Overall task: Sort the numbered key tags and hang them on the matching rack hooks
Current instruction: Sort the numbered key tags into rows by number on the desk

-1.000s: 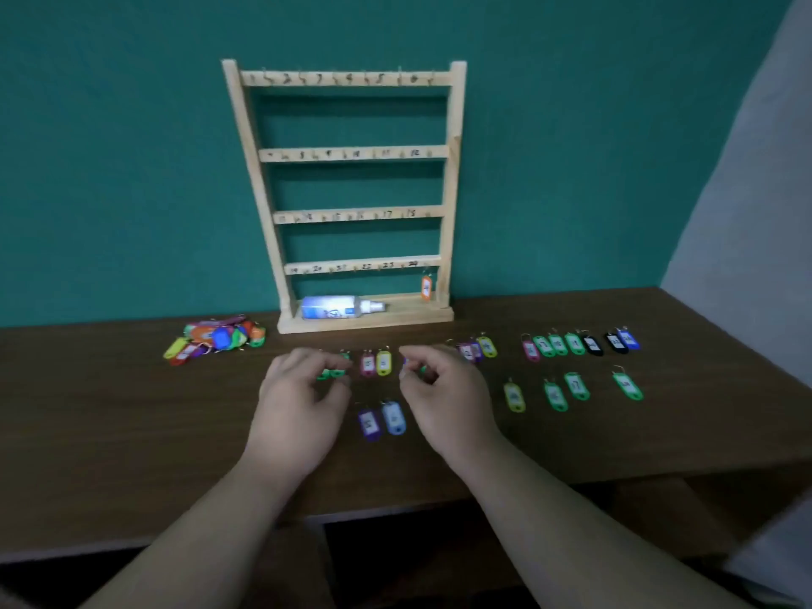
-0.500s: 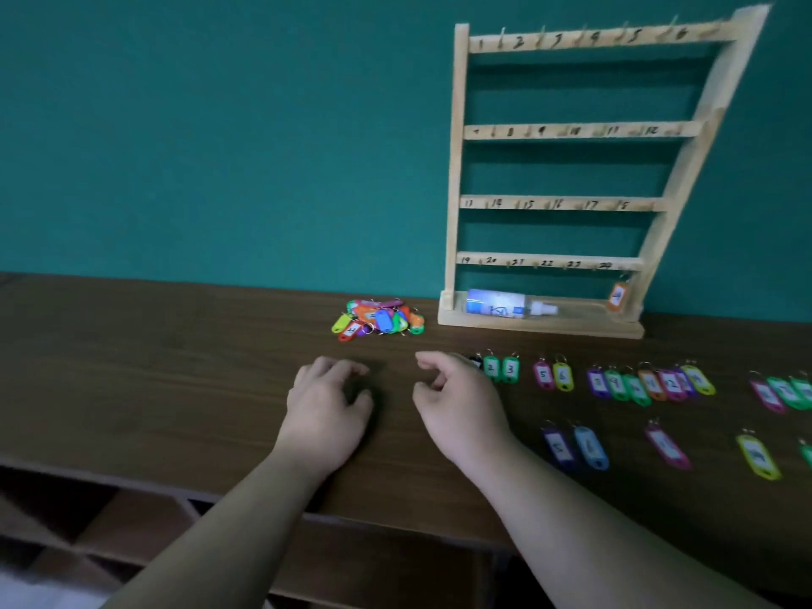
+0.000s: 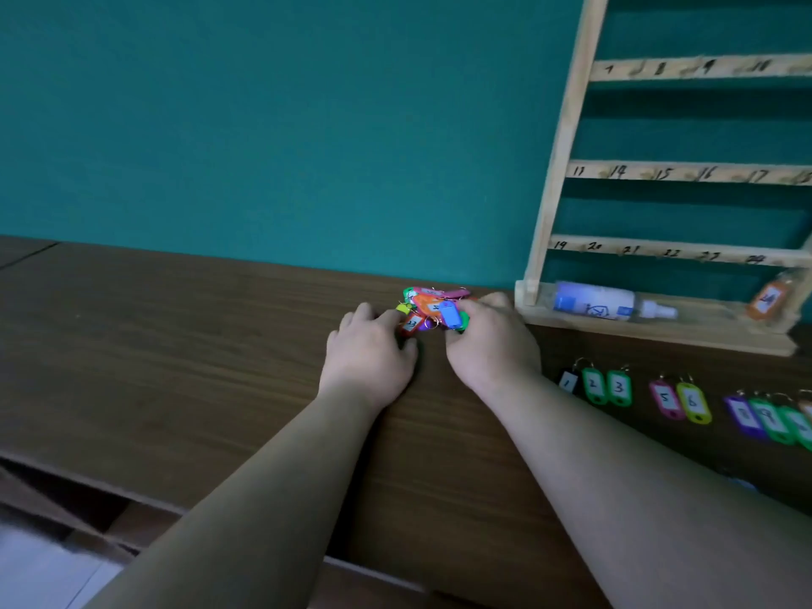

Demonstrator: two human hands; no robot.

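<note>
The pile of unsorted key tags (image 3: 428,307) lies near the rear edge of the bench (image 3: 175,345), just left of the rack (image 3: 562,138). The left hand (image 3: 369,351) and right hand (image 3: 494,345) flank the pile, curled fingers touching it; whether either pinches a tag cannot be determined. The sorted tags (image 3: 618,387) lie in a row in front of the rack base, toward the right edge

upper rail (image 3: 703,68): 8, 9, 10 | middle rail (image 3: 685,172): 14-17 | bottom rail (image 3: 659,250): 19-24 | table: black tag (image 3: 568,382) 1, green tags (image 3: 594,385) 2, 3, pink tag (image 3: 665,398) 5, yellow tag (image 3: 693,402) 6 | tag pile (image 3: 433,307): red tag (image 3: 411,323) 23
</note>
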